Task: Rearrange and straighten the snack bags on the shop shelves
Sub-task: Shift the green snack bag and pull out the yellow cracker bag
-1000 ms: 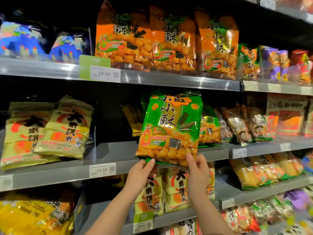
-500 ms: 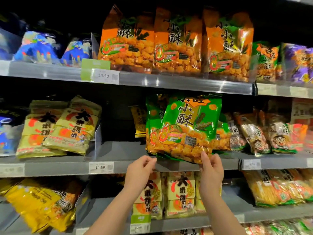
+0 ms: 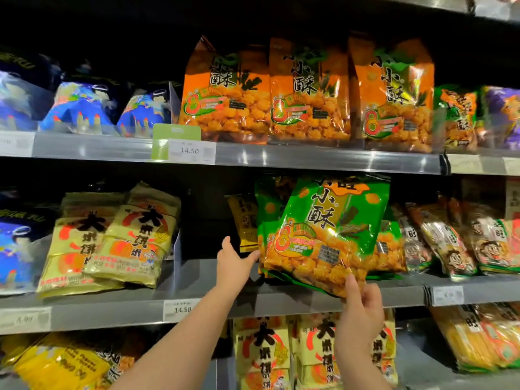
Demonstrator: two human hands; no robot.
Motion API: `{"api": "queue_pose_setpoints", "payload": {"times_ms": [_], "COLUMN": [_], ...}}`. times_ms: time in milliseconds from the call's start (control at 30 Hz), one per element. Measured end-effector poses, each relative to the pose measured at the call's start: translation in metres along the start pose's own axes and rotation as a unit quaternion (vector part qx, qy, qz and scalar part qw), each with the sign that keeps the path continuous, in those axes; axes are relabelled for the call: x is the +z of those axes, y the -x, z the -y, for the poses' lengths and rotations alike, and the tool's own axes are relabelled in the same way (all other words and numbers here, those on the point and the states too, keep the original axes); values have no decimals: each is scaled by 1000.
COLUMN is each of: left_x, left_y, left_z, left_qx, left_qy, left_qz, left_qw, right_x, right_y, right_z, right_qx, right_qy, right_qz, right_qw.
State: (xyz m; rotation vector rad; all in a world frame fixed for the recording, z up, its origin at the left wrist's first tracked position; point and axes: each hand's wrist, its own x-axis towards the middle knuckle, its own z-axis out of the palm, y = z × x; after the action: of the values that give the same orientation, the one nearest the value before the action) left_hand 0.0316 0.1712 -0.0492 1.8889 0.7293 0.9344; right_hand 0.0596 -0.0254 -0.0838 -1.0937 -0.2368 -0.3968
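Fingers (image 3: 355, 280) of our right hand (image 3: 361, 308) pinch the bottom right corner of the green bag (image 3: 329, 235), thumb side hidden behind the film, while our left hand (image 3: 235, 260) is spread open, its fingertips touching the bag's lower left edge without closing on anything. The green bag sits on the middle shelf (image 3: 281, 299), tilted so its top leans toward one o'clock, its base overhanging the front lip. It rests against another green bag (image 3: 267, 218) directly behind it, at about ten o'clock from our right hand.

We judge the bag to be light, puffy and crinkly, with slick film that could slide between fingers, and the puffs inside would crush under a hard squeeze. The sealed bottom seam and the side edges look like the safest places to take hold, since they are flat and hold no snacks. From our left palm the bag lies at three o'clock, just touching; from our right palm it lies at twelve o'clock, directly above.
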Motion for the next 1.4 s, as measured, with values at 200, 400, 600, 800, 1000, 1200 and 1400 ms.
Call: {"api": "queue_pose_setpoints", "payload": {"times_ms": [200,400,600,800,1000,1200,1400], "left_x": [9,4,2,-38,-76,-82,-77], "left_y": [-24,-34,-38,-33,-9,11,14], "left_z": [12,15,20,32,38,53,25], "left_qx": [-7,-91,-55,4,51,27,82], "left_qy": [70,207,202,148,59,64,87], "left_qz": [144,207,196,146,66,-11,-32], "left_qw": [987,952,958,978,995,998,992], "right_x": [3,6,3,5,13,12,11], "right_y": [-7,-10,-10,-1,7,4,1], "right_z": [-15,-26,-28,-19,-16,-25,-31], "right_qx": [-11,-23,-14,-19,-25,-16,-12], "right_qy": [-10,-6,-5,28,66,56,52], "right_qz": [-31,-47,-56,-64,-59,-67,-50], "right_qw": [999,999,998,997,996,996,997]}}
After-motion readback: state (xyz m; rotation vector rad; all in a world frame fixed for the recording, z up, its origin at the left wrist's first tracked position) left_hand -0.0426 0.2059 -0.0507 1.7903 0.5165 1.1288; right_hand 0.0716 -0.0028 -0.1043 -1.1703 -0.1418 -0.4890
